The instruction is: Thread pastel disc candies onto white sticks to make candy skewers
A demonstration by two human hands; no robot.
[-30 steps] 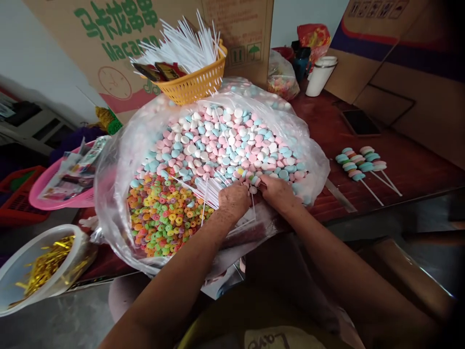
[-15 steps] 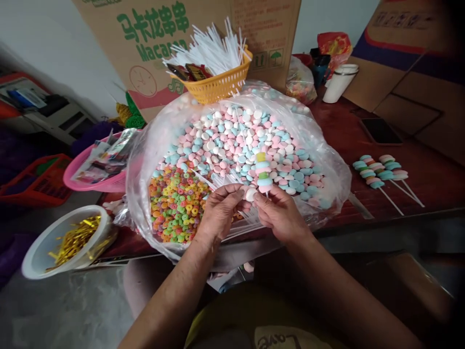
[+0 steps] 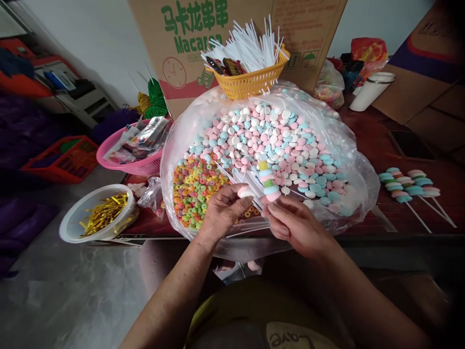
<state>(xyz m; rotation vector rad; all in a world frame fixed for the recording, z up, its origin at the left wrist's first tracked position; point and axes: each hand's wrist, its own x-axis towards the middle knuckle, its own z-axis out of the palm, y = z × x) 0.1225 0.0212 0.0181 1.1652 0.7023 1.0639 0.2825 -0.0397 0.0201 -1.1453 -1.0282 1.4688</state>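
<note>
Between its thumb and fingers, my left hand pinches a white and pink marshmallow. My right hand is closed on the lower end of a marshmallow skewer, which stands nearly upright, leaning a little left. Blue, white and pink marshmallows alternate on it with a green ring and a yellow ring at the top. Under both hands lies a big clear plastic bag, opened flat, with loose pastel marshmallows, colourful cereal rings and white sticks on it.
Finished-looking skewers lie to the right, near a phone and white cup. An orange basket of sticks stands behind. To the left are a pink basket of packets and a bowl of gold ties.
The view has swung left, so the scene sits further right. My hands have moved apart; the marshmallow that both hands' fingertips touched is now in my left hand alone.
</note>
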